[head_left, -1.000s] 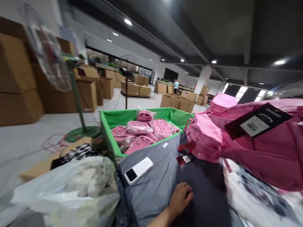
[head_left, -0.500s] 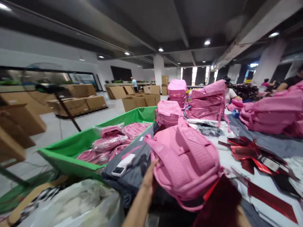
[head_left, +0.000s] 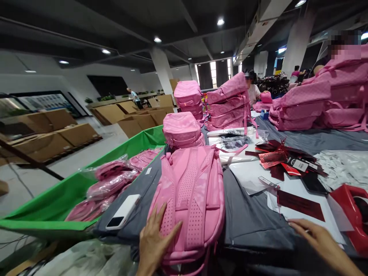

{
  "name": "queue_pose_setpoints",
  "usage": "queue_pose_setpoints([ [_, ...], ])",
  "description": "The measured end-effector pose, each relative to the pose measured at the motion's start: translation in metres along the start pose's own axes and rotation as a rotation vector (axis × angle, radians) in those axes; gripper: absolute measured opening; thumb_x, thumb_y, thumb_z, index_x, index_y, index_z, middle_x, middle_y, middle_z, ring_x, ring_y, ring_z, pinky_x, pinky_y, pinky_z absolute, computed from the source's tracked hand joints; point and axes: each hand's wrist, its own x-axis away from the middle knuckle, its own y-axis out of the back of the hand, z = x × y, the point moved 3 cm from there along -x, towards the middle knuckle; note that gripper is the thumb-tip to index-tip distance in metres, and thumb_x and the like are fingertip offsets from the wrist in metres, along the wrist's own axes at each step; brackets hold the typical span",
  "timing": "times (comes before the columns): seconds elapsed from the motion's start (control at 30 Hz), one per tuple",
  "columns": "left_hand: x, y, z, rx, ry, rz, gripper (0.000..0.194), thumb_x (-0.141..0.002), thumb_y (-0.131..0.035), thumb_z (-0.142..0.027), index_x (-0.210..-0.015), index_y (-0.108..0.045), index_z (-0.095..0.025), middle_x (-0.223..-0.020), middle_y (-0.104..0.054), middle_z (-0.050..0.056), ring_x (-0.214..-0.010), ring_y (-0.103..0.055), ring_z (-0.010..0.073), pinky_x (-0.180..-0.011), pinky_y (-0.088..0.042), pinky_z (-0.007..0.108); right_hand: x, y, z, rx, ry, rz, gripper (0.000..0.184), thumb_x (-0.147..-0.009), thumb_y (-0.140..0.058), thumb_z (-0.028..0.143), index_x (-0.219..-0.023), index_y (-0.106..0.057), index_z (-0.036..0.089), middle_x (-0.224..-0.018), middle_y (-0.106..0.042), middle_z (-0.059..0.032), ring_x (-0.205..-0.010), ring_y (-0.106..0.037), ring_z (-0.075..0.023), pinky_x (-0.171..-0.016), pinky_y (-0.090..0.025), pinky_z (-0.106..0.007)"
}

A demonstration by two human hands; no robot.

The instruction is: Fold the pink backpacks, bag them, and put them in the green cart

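A pink backpack [head_left: 184,199] lies on the dark grey table cover with its dotted back panel and shoulder straps facing up. My left hand [head_left: 155,237] rests on its lower left side, fingers spread. My right hand [head_left: 319,237] is at the right, beside a dark red hang tag [head_left: 300,206] lying on white paper. Its thumb and fingers come together near the tag's string; a small white bit shows between them, too small to name. More red and black tags [head_left: 287,159] are heaped beyond.
A white phone-like device [head_left: 123,212] lies left of the backpack. The green-lined bin [head_left: 51,207] holds bagged pink items. Stacked pink backpacks [head_left: 227,103] stand behind; a red tape dispenser [head_left: 349,218] sits at right. Co-workers [head_left: 254,92] and cardboard boxes [head_left: 77,140] are farther off.
The backpack has gone from tilted up to flat, straps upward. My left hand has shifted onto its top surface. The dark red piece by my right hand is gone from there; that hand moved right.
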Motion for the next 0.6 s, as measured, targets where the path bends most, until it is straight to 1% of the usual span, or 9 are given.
queue_pose_setpoints([
  [0.07, -0.011, 0.0, -0.005, 0.008, -0.037, -0.014, 0.075, -0.08, -0.062, -0.059, -0.146, -0.05, -0.026, -0.153, -0.053, 0.011, -0.141, -0.05, 0.0327, -0.12, -0.037, 0.053, -0.014, 0.033, -0.026, 0.116, -0.054, -0.116, 0.061, -0.066, -0.059, 0.084, -0.081, -0.081, 0.029, -0.091, -0.079, -0.0114, -0.088, -0.074, -0.0344, -0.079, -0.061, -0.042],
  [0.13, -0.022, 0.0, -0.007, 0.017, -0.064, -0.028, 0.073, -0.081, -0.061, -0.058, -0.146, -0.05, -0.028, -0.155, -0.052, 0.009, -0.141, -0.051, 0.0321, -0.119, -0.038, 0.052, -0.021, 0.046, -0.044, 0.192, -0.105, -0.153, 0.062, -0.06, -0.061, 0.086, -0.076, -0.079, 0.028, -0.084, -0.078, -0.0116, -0.079, -0.073, -0.0343, -0.072, -0.06, -0.043],
  [0.2, -0.027, 0.001, -0.01, 0.006, -0.089, -0.035, 0.071, -0.082, -0.061, -0.057, -0.146, -0.051, -0.027, -0.157, -0.05, 0.01, -0.142, -0.05, 0.0338, -0.117, -0.041, 0.052, -0.024, 0.045, -0.055, 0.206, -0.14, -0.156, 0.061, -0.056, -0.064, 0.086, -0.072, -0.076, 0.028, -0.078, -0.076, -0.0107, -0.074, -0.072, -0.0331, -0.068, -0.058, -0.042],
  [0.27, -0.024, 0.0, -0.015, -0.021, -0.122, -0.043, 0.07, -0.082, -0.061, -0.056, -0.145, -0.053, -0.026, -0.156, -0.051, 0.011, -0.14, -0.051, 0.0359, -0.112, -0.045, 0.052, -0.024, 0.04, -0.061, 0.2, -0.178, -0.185, 0.061, -0.054, -0.064, 0.086, -0.068, -0.074, 0.028, -0.076, -0.075, -0.0101, -0.071, -0.07, -0.0322, -0.065, -0.057, -0.041],
  [0.33, -0.017, -0.002, -0.022, -0.055, -0.16, -0.051, 0.069, -0.082, -0.062, -0.054, -0.144, -0.053, -0.025, -0.157, -0.05, 0.011, -0.138, -0.054, 0.0366, -0.109, -0.047, 0.051, -0.023, 0.037, -0.066, 0.204, -0.21, -0.216, 0.061, -0.057, -0.061, 0.087, -0.069, -0.075, 0.028, -0.078, -0.075, -0.0099, -0.07, -0.07, -0.0318, -0.065, -0.056, -0.041],
  [0.4, -0.011, -0.005, -0.023, -0.085, -0.189, -0.051, 0.068, -0.083, -0.062, -0.052, -0.145, -0.053, -0.027, -0.159, -0.047, 0.01, -0.135, -0.056, 0.0364, -0.107, -0.048, 0.05, -0.024, 0.037, -0.068, 0.214, -0.199, -0.2, 0.061, -0.062, -0.058, 0.087, -0.071, -0.076, 0.029, -0.081, -0.076, -0.0096, -0.072, -0.07, -0.0316, -0.066, -0.056, -0.041],
  [0.47, -0.012, -0.006, -0.013, -0.089, -0.193, -0.046, 0.067, -0.084, -0.061, -0.051, -0.146, -0.052, -0.026, -0.158, -0.048, 0.01, -0.134, -0.057, 0.0361, -0.106, -0.049, 0.049, -0.027, 0.041, -0.068, 0.22, -0.142, -0.181, 0.062, -0.065, -0.056, 0.087, -0.071, -0.075, 0.029, -0.084, -0.076, -0.0107, -0.077, -0.071, -0.0323, -0.07, -0.056, -0.042],
  [0.53, -0.021, -0.003, 0.007, -0.064, -0.181, -0.022, 0.068, -0.084, -0.06, -0.051, -0.146, -0.05, -0.025, -0.153, -0.054, 0.011, -0.136, -0.055, 0.0348, -0.106, -0.05, 0.047, -0.031, 0.049, -0.066, 0.224, -0.071, -0.192, 0.066, -0.066, -0.052, 0.092, -0.071, -0.074, 0.029, -0.086, -0.076, -0.0137, -0.081, -0.071, -0.0335, -0.075, -0.057, -0.044],
  [0.6, -0.033, 0.001, 0.031, -0.049, -0.185, 0.037, 0.069, -0.085, -0.058, -0.051, -0.148, -0.048, -0.025, -0.152, -0.056, 0.01, -0.141, -0.051, 0.0329, -0.109, -0.049, 0.046, -0.036, 0.059, -0.062, 0.235, -0.004, -0.197, 0.072, -0.065, -0.048, 0.096, -0.072, -0.073, 0.029, -0.089, -0.075, -0.0146, -0.083, -0.072, -0.0335, -0.077, -0.058, -0.045],
])
